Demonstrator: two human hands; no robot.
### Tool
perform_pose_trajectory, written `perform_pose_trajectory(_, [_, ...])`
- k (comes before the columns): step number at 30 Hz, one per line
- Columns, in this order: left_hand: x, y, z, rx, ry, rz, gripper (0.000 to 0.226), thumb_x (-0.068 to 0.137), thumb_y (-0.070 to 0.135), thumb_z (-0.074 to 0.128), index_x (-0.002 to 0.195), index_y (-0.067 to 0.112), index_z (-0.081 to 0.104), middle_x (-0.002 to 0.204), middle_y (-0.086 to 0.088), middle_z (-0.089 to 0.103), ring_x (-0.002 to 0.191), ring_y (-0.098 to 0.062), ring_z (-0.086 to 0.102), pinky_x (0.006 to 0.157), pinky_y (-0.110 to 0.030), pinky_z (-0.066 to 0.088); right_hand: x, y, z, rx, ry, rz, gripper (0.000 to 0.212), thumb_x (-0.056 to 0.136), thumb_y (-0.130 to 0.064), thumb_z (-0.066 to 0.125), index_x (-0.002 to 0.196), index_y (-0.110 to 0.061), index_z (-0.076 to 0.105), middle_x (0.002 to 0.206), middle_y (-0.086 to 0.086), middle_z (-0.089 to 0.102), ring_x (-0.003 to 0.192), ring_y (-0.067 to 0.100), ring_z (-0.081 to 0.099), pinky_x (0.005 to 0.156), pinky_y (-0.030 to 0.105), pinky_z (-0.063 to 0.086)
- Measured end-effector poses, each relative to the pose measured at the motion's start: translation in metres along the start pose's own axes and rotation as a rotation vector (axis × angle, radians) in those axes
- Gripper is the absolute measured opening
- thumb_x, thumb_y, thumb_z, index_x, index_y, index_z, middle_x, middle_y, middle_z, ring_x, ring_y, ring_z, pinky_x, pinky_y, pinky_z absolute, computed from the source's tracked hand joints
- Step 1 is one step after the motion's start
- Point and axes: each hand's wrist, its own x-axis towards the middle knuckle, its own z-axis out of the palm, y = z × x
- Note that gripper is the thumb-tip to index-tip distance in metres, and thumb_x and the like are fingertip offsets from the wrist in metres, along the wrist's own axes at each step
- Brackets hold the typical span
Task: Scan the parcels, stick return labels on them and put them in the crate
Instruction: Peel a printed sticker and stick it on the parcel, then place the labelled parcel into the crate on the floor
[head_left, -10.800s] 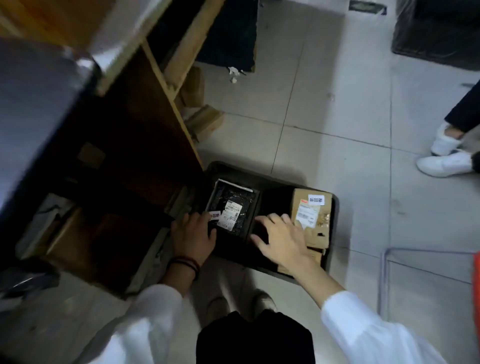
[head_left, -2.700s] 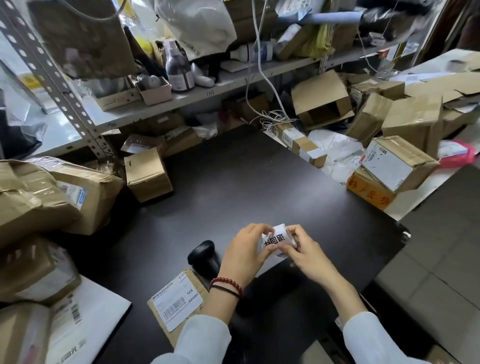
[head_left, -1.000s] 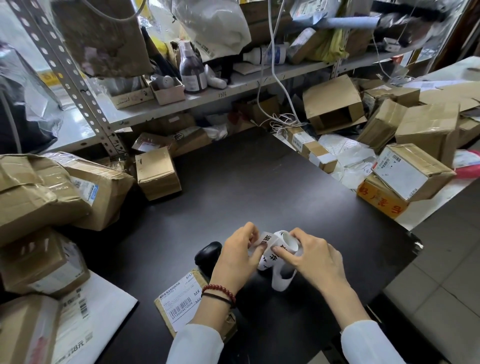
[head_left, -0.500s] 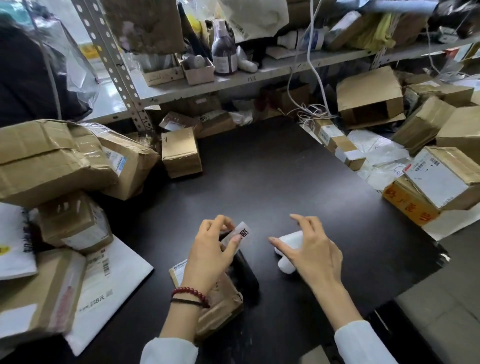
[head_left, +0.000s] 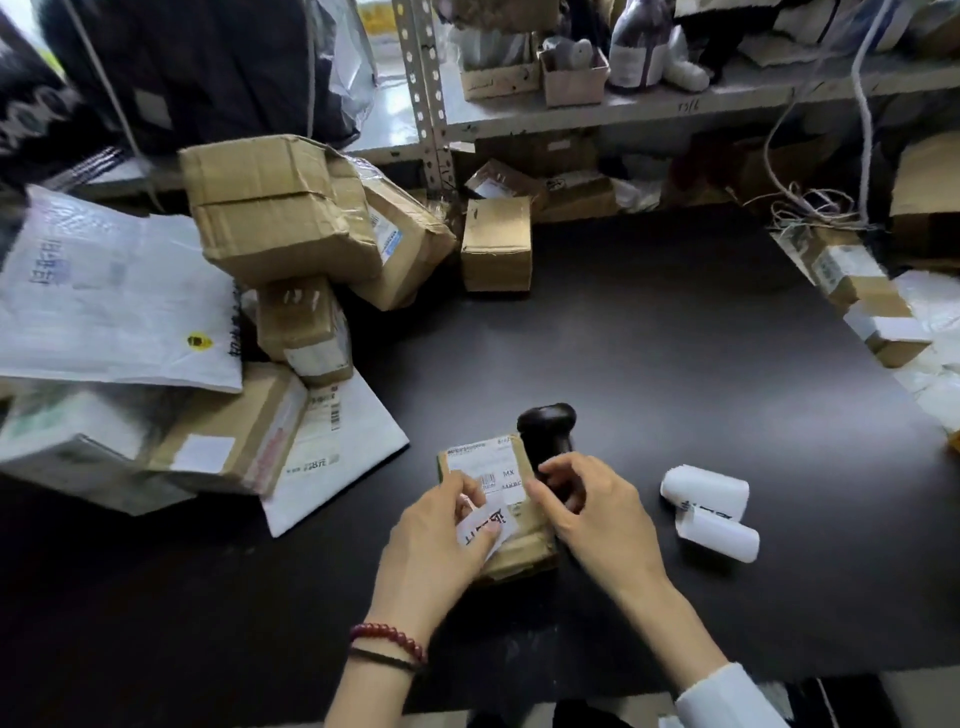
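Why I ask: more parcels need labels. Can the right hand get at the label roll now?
Probably yes: the label roll lies on bare table just right of the right hand, nothing between them.

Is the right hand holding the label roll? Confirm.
No, the label roll lies on the table, apart from the right hand, which is at the parcel.

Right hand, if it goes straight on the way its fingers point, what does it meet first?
Probably the small parcel: the right hand points its fingers left at the parcel's edge, over the black scanner. Whether they touch either is unclear.
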Motion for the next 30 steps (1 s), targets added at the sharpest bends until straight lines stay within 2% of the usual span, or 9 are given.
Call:
perform_pose_trajectory(4, [-0.004, 0.010, 0.003, 0.223, 0.086, -0.070, 0.031, 0.079, 0.053, 0.063, 0.096, 0.038, 0.042, 0.099, 0.016, 0.052, 0.092, -0.014, 0.059, 0.076, -0.031, 0.047, 0.000, -0.003, 0.005, -0.033, -0.081, -0.003, 0.026, 0.084, -0.054, 0.062, 0.102, -0.036, 0.059, 0.094, -0.015, 0.058, 0.076, 0.004, 0.055, 0.072, 0.030, 0.050])
perform_pose_trajectory(11, [-0.012, 0.004, 0.002, 0.178, 0.212, -0.243, 0.049, 0.069, 0.064, 0.068, 0.102, 0.038, 0.042, 0.101, 0.016, 0.051, 0.094, -0.013, 0.058, 0.070, -0.029, 0.043, -0.007, -0.008, 0.008, -0.095, -0.154, 0.059, 0.043, 0.085, -0.059, 0.057, 0.120, -0.036, 0.059, 0.100, -0.010, 0.070, 0.097, 0.012, 0.062, 0.077, 0.030, 0.049])
perform_pose_trajectory(14, [-0.014, -0.006, 0.003, 0.235, 0.179, -0.270, 0.060, 0.069, 0.070, 0.062, 0.117, 0.040, 0.041, 0.116, 0.018, 0.049, 0.112, -0.011, 0.046, 0.071, -0.029, 0.040, -0.013, -0.011, 0.013, -0.057, -0.191, 0.092, 0.050, 0.087, -0.060, 0.053, 0.130, -0.034, 0.052, 0.110, -0.008, 0.070, 0.105, 0.017, 0.063, 0.087, 0.034, 0.050])
perform_pose_trajectory(18, [-0.013, -0.028, 0.009, -0.095, 0.064, -0.273, 0.065, 0.072, 0.063, 0.066, 0.128, 0.043, 0.041, 0.127, 0.024, 0.050, 0.116, -0.005, 0.049, 0.087, -0.028, 0.045, -0.021, -0.009, 0.016, 0.057, -0.282, 0.129, 0.061, 0.088, -0.060, 0.051, 0.143, -0.038, 0.035, 0.120, -0.009, 0.066, 0.110, 0.015, 0.061, 0.092, 0.032, 0.047])
perform_pose_trajectory(21, [-0.017, -0.029, 0.024, -0.376, 0.062, -0.203, 0.048, 0.080, 0.045, 0.069, 0.121, 0.050, 0.044, 0.117, 0.024, 0.060, 0.098, 0.012, 0.057, 0.079, -0.008, 0.043, -0.031, -0.005, 0.019, 0.167, -0.336, 0.117, 0.061, 0.092, -0.057, 0.047, 0.146, -0.048, 0.020, 0.122, -0.017, 0.065, 0.110, 0.007, 0.061, 0.094, 0.026, 0.044])
perform_pose_trajectory(23, [-0.020, -0.028, 0.030, -0.453, 0.112, -0.167, 0.046, 0.082, 0.036, 0.070, 0.116, 0.053, 0.044, 0.110, 0.025, 0.061, 0.089, 0.020, 0.055, 0.069, 0.001, 0.041, -0.036, -0.003, 0.020, 0.319, -0.295, 0.131, 0.057, 0.090, -0.057, 0.052, 0.140, -0.057, 0.025, 0.123, -0.026, 0.062, 0.112, -0.001, 0.059, 0.098, 0.032, 0.049])
perform_pose_trajectory(26, [-0.020, -0.027, 0.029, -0.502, 0.160, -0.086, 0.047, 0.079, 0.033, 0.073, 0.115, 0.051, 0.049, 0.111, 0.026, 0.061, 0.093, 0.013, 0.058, 0.070, -0.002, 0.044, -0.043, -0.007, 0.015, 0.437, -0.214, 0.142, 0.052, 0.089, -0.052, 0.058, 0.135, -0.058, 0.034, 0.122, -0.027, 0.062, 0.113, -0.005, 0.058, 0.096, 0.038, 0.052])
perform_pose_trajectory(28, [-0.017, -0.024, 0.021, -0.517, 0.174, 0.001, 0.051, 0.076, 0.036, 0.075, 0.119, 0.048, 0.050, 0.115, 0.025, 0.061, 0.097, 0.007, 0.059, 0.073, -0.005, 0.045, -0.049, -0.016, 0.008, 0.505, -0.131, 0.139, 0.049, 0.090, -0.046, 0.060, 0.133, -0.057, 0.039, 0.119, -0.026, 0.064, 0.110, -0.008, 0.058, 0.098, 0.034, 0.051])
perform_pose_trajectory(30, [-0.012, -0.021, 0.009, -0.539, 0.152, 0.112, 0.053, 0.073, 0.037, 0.076, 0.120, 0.045, 0.051, 0.117, 0.025, 0.060, 0.099, 0.007, 0.059, 0.073, -0.004, 0.045, -0.058, -0.027, 0.005, 0.537, -0.023, 0.132, 0.048, 0.091, -0.042, 0.061, 0.131, -0.058, 0.040, 0.117, -0.028, 0.064, 0.108, -0.014, 0.057, 0.098, 0.021, 0.047])
